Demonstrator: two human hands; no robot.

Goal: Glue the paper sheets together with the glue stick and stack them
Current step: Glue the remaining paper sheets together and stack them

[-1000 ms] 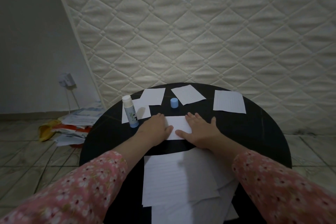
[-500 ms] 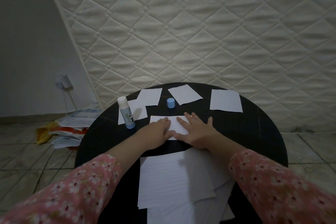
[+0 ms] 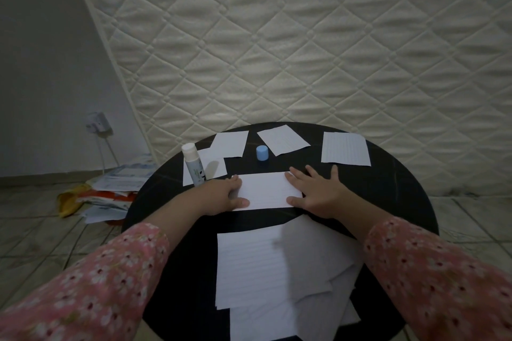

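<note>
You are pressing the glued sheet [image 3: 266, 190] with left hand [image 3: 221, 196] and right hand [image 3: 318, 194] flat, fingers spread; be smoothing outward toward its edges.

Glue stick [image 3: 194, 166] label: dark and green print near the counter's far-left edge, too small to read.
Paper sheets [image 3: 345, 148]: ruled lines only, no writing legible.
Papers on the floor [image 3: 122, 180]: printed, but blurred and unreadable.
Readable text: none.

Dim room: a quilted mattress [image 3: 304, 50] leans behind a round black table [image 3: 401, 194] on tiled floor [image 3: 41, 235].
</note>
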